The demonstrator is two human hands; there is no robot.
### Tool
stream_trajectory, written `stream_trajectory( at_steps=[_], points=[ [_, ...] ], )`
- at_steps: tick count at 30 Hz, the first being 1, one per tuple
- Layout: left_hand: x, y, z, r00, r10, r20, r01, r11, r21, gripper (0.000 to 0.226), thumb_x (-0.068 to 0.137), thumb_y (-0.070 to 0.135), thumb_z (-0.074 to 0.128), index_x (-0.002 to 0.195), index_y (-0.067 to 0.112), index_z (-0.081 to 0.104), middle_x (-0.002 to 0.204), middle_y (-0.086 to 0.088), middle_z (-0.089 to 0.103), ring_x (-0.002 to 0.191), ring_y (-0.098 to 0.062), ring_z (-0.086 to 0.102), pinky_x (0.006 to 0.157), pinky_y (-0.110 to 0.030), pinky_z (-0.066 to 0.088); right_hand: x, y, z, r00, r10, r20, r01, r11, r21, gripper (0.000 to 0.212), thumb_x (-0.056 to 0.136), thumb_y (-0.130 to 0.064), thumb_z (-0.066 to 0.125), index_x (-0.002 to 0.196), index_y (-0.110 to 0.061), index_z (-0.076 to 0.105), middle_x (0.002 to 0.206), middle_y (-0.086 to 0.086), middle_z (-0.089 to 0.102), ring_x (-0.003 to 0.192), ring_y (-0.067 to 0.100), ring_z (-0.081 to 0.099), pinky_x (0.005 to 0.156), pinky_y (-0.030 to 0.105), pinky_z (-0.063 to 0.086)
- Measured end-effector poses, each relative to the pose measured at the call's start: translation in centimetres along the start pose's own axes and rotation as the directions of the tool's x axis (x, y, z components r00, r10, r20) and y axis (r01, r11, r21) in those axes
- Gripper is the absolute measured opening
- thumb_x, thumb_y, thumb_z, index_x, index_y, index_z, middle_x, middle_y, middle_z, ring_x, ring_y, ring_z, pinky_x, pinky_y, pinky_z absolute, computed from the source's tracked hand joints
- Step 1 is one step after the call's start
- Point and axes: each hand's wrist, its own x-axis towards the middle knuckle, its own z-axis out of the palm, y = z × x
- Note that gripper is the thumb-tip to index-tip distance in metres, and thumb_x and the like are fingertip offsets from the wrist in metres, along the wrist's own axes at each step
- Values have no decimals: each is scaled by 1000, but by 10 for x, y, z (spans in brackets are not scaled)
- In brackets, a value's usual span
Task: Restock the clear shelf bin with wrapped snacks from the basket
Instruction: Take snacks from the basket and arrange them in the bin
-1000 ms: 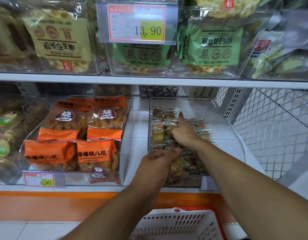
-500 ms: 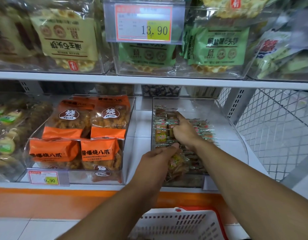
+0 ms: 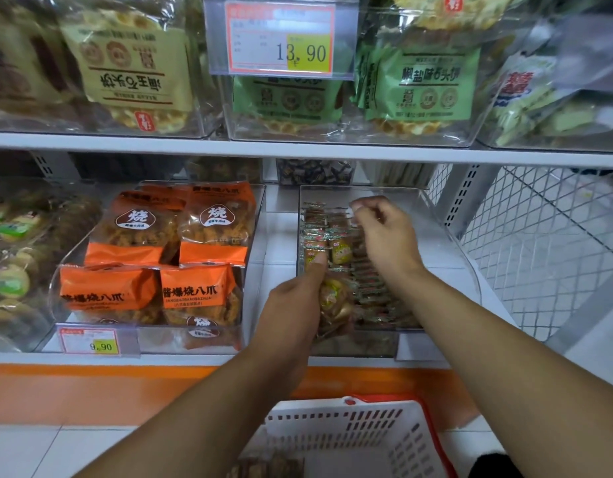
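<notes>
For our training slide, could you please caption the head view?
Left hand grips wrapped snacks at the clear shelf bin while right hand arranges rows above the basket.

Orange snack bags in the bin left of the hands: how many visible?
4: back left, back right, front left, front right. More may lie underneath.

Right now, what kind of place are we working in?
Most likely a shop's snack aisle. Price tags, one reading 13.90, clip to clear shelf bins of packaged snacks such as the orange bags, and a shopping basket sits on the floor below.
</notes>
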Motion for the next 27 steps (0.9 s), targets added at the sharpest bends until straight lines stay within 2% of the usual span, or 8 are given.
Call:
stream_trajectory(
  at_steps=[3,6,10,12,15,17,22,27],
  points=[
    [-4,2,-2,998,69,4,-69,997,20,43,97,59,52,85,30,81,88,-6,80,83,-21,78,72,-33,60,-49,-25,-15,976,-95,197,67,987,146,29,93,-52,61,92,-24,68,68,-1,57,62,12,53,55,25,44],
    [-10,5,-7,990,144,-4,-144,988,55,52,101,62,42,98,25,79,97,-5,79,98,-23,75,93,-44,57,-89,-34,-25,938,-66,340,58,998,35,37,79,-67,70,102,-39,65,78,-3,66,68,11,64,58,24,50],
    [-12,8,-11,990,137,20,-137,990,-18,62,104,58,37,90,17,80,100,-12,79,100,-26,75,96,-47,56,-105,-31,-26,906,122,405,-138,990,12,29,83,-46,77,109,-36,68,92,-11,74,79,2,71,65,14,52],
    [-11,9,-13,996,64,64,-55,991,-125,53,105,47,42,90,14,80,104,-17,77,100,-29,75,94,-47,57,-105,-28,-31,898,207,389,-276,953,130,21,86,-33,78,106,-28,73,96,-4,76,91,12,74,81,31,58],
    [-9,9,-19,988,34,151,-9,987,-161,31,100,10,46,119,6,71,118,-20,72,108,-36,71,94,-49,58,-104,-28,-41,877,303,373,-397,894,206,17,88,-25,76,104,-21,73,101,6,77,103,27,72,96,57,52],
    [-8,6,-22,978,46,206,-17,990,-142,38,94,-4,46,124,8,67,121,-18,72,102,-32,72,86,-43,61,-102,-28,-47,872,327,366,-428,871,242,21,88,-21,75,108,-16,69,101,7,78,102,32,71,89,56,54],
    [-7,0,-27,972,107,207,-81,988,-130,42,90,-7,58,124,17,68,122,-10,73,97,-24,75,72,-30,60,-95,-31,-59,882,344,323,-467,734,493,32,91,-4,67,122,-7,59,91,11,77,73,18,74,56,28,57],
    [-7,-2,-28,967,184,175,-158,976,-153,44,83,0,70,117,27,73,126,-8,71,110,-29,72,83,-36,60,-90,-31,-68,825,328,460,-552,645,529,35,93,0,60,127,-3,58,97,15,74,72,17,71,57,29,58]
  ],
)
